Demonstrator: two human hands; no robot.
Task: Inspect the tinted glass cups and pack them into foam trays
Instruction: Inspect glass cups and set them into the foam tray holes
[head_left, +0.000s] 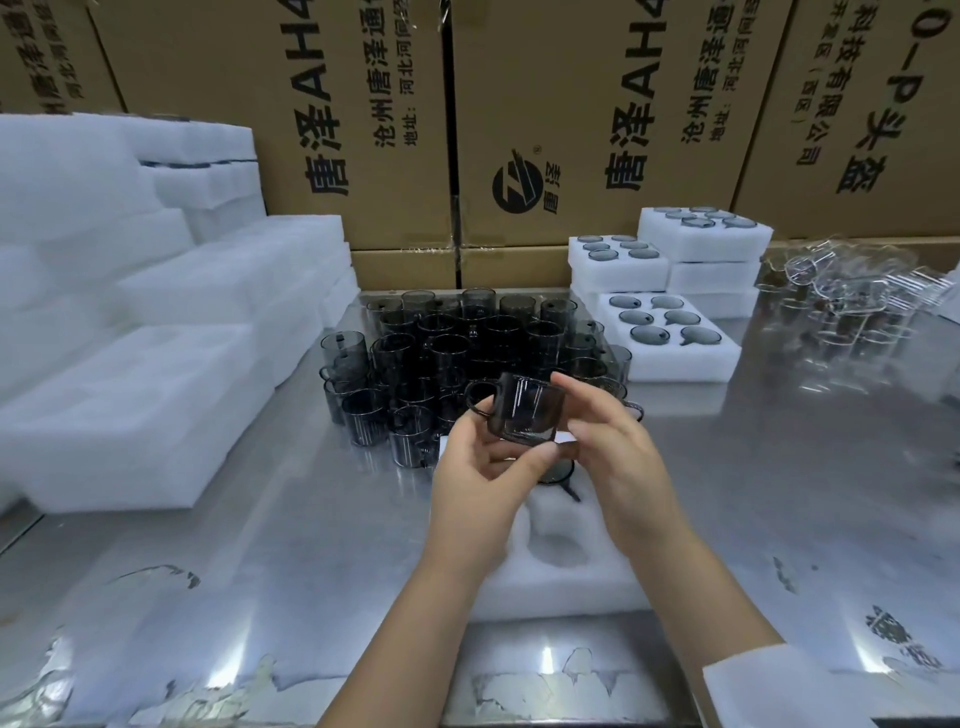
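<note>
- Above the near middle of the metal table (291, 540), both hands hold one tinted glass cup (524, 413) tilted on its side, its handle pointing left.
- Left hand (483, 467) grasps the cup from below, thumb along its lower edge and fingers curled under near the handle.
- Right hand (608, 447) grips the cup's right end, fingertips on the upper rim.
- Directly beneath the hands lies a white foam tray (561, 577) with round pockets; one pocket at its far end holds a dark cup (561, 473), and the near pocket shows bare foam.
- Just beyond the hands stands a dense cluster of upright tinted cups (467, 353), touching one another.
- Right of that cluster sits a filled foam tray (670, 338) with six cups in its pockets; farther right and beyond it, more filled trays (701, 239) are stacked.
- At the far right lies a heap of clear glassware (852, 296), blurred.
- Along the left side are piles of bare white foam blocks (130, 322).
- Behind everything stand printed cardboard boxes (571, 119).
</note>
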